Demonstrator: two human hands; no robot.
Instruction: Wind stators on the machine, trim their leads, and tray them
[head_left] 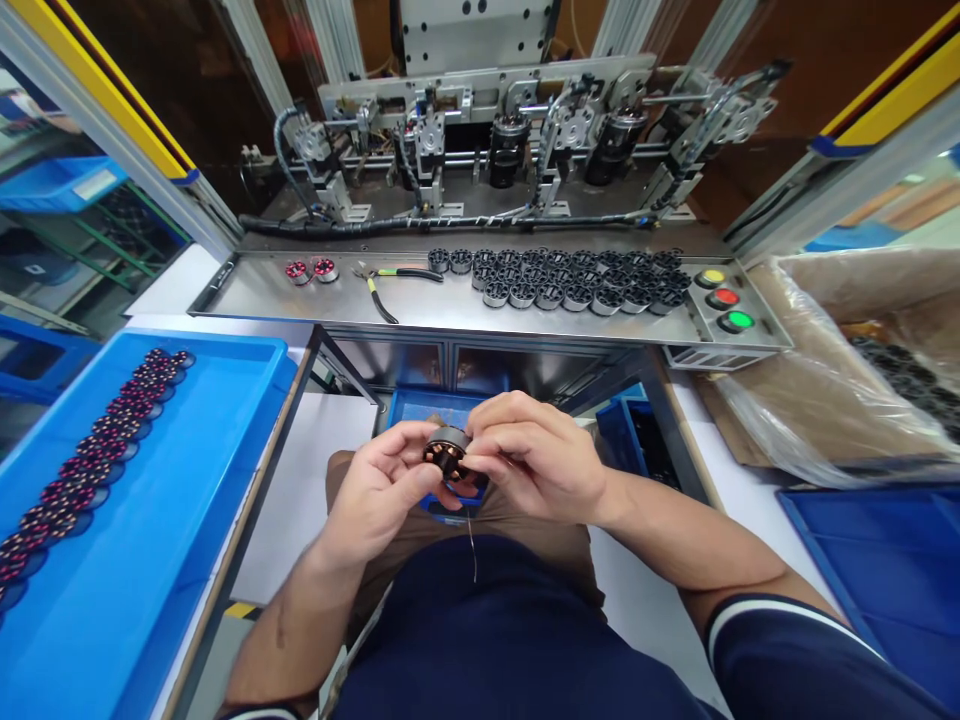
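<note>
Above my lap I hold a motor stator, a round part with a grey outer rim, a black core and copper windings. My left hand grips its left side between thumb and fingers. On its right side, the thumb and fingertips of my right hand are pinched at the edge. A thin copper wire hangs below the part. Whether my right fingers also pinch a wire end is hidden. Ahead, on the metal ledge, lie wire cutters with yellow and black handles, spread apart, beside two red-wound stators.
Rows of black-and-grey stators stand on the ledge, left of the yellow, red and green buttons. Behind is a winding machine. A blue tray with many wound stators is at left; a plastic-lined box and blue bin at right.
</note>
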